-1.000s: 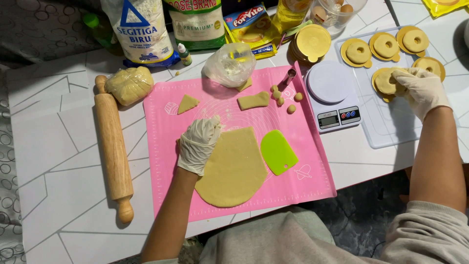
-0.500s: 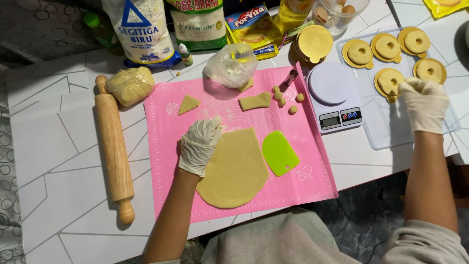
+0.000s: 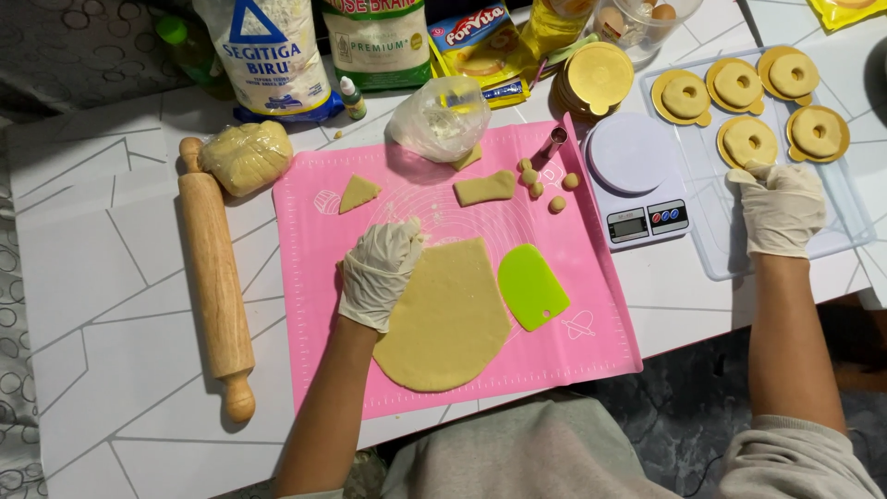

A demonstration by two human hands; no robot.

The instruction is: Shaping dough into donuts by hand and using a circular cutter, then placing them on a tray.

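The left hand [image 3: 379, 270], gloved, rests fingers together and flat on the upper left edge of the rolled dough sheet [image 3: 450, 319], which lies on the pink mat [image 3: 314, 305]. A green scraper [image 3: 531, 286] lies just right of the sheet. The right hand [image 3: 781, 205], gloved, rests on the clear tray [image 3: 859, 226] right of the mat; its fingers curl downward, and whether they pinch anything cannot be told. A rolling pin [image 3: 214, 273] lies left of the mat.

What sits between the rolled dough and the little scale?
A green scraper lies on the pink mat, between dough and scale, in the head view.
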